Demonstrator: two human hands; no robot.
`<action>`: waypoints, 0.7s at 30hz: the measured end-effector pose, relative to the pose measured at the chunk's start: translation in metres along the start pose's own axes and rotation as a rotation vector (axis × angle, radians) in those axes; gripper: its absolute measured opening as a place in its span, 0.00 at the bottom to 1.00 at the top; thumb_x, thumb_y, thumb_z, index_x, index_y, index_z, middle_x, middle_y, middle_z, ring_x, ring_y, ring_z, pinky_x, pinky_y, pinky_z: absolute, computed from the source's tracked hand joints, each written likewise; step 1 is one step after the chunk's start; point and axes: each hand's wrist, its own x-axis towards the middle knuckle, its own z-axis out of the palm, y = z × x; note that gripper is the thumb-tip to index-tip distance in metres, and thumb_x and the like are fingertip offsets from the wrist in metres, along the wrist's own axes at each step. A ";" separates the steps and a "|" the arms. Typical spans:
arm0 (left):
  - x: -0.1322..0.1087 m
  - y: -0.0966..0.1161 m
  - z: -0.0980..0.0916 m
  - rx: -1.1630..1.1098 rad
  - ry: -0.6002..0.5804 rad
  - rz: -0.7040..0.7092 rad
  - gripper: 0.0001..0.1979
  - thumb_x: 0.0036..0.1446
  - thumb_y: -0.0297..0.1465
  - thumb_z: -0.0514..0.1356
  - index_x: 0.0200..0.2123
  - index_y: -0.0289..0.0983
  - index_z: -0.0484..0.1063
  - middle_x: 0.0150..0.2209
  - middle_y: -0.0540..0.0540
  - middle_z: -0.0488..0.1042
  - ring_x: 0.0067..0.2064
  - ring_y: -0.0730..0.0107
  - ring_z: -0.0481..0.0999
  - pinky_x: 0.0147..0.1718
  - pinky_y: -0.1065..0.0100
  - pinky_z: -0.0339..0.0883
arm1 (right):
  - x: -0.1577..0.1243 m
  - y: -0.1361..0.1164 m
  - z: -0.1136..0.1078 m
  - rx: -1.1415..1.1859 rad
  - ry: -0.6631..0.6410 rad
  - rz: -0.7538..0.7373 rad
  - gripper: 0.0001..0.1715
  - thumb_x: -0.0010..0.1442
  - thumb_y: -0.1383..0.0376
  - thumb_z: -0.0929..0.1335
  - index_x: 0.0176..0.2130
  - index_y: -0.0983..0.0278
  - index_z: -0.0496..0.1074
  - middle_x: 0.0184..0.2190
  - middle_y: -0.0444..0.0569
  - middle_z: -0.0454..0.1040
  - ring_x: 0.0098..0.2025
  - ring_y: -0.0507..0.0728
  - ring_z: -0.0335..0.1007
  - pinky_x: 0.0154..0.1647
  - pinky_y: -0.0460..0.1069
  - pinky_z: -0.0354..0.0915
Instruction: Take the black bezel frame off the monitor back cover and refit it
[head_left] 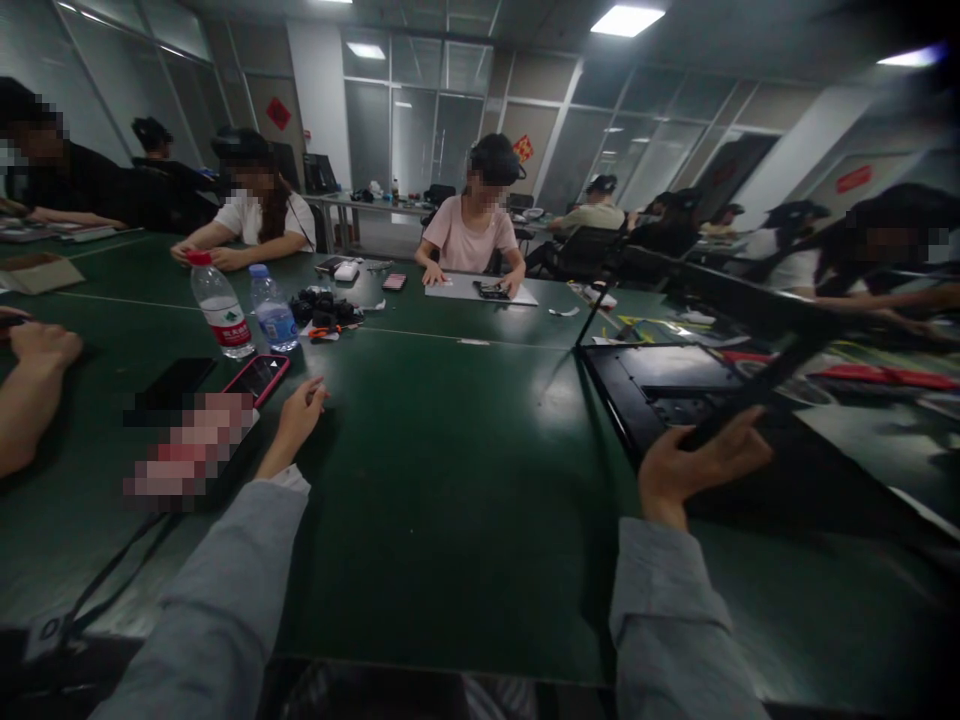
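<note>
The right hand (701, 465) holds the black laptop (660, 385) at its near-left corner, fingers curled around its raised dark panel (757, 385). Lifting seems the step in hand, and going further calls for steady support. Well left of the laptop, the left hand (300, 408) rests on the bench (450, 450), fingers drawn together; whether they pinch anything I cannot tell.

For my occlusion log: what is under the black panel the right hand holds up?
A black laptop base lies under the black panel, on the green table, a pale plate showing inside. The right hand and panel cover its near edge.
</note>
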 end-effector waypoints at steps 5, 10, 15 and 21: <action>-0.003 0.006 0.000 -0.012 0.022 0.001 0.30 0.66 0.45 0.53 0.63 0.33 0.70 0.46 0.38 0.82 0.34 0.64 0.78 0.44 0.60 0.71 | -0.012 -0.024 0.020 -0.032 0.060 -0.078 0.41 0.70 0.55 0.58 0.72 0.75 0.56 0.57 0.74 0.66 0.63 0.75 0.62 0.64 0.73 0.57; -0.003 0.011 0.008 -0.046 0.166 0.108 0.30 0.66 0.48 0.55 0.61 0.33 0.71 0.53 0.34 0.77 0.48 0.57 0.79 0.52 0.56 0.71 | -0.018 -0.022 0.035 0.093 0.087 -0.092 0.44 0.72 0.52 0.56 0.74 0.77 0.49 0.58 0.73 0.70 0.60 0.72 0.68 0.62 0.68 0.63; -0.003 0.010 0.018 -0.046 0.146 0.159 0.37 0.60 0.51 0.62 0.65 0.34 0.67 0.57 0.33 0.73 0.51 0.56 0.78 0.55 0.53 0.71 | -0.023 -0.014 0.053 0.164 -0.067 0.000 0.45 0.71 0.52 0.58 0.74 0.77 0.49 0.35 0.58 0.79 0.39 0.64 0.78 0.50 0.60 0.71; -0.009 0.023 0.026 -0.209 -0.031 0.057 0.41 0.56 0.51 0.66 0.66 0.35 0.64 0.59 0.32 0.74 0.54 0.54 0.79 0.54 0.53 0.72 | -0.026 -0.014 0.067 0.111 -0.190 0.019 0.37 0.64 0.48 0.63 0.61 0.69 0.72 0.43 0.62 0.80 0.41 0.67 0.78 0.46 0.59 0.70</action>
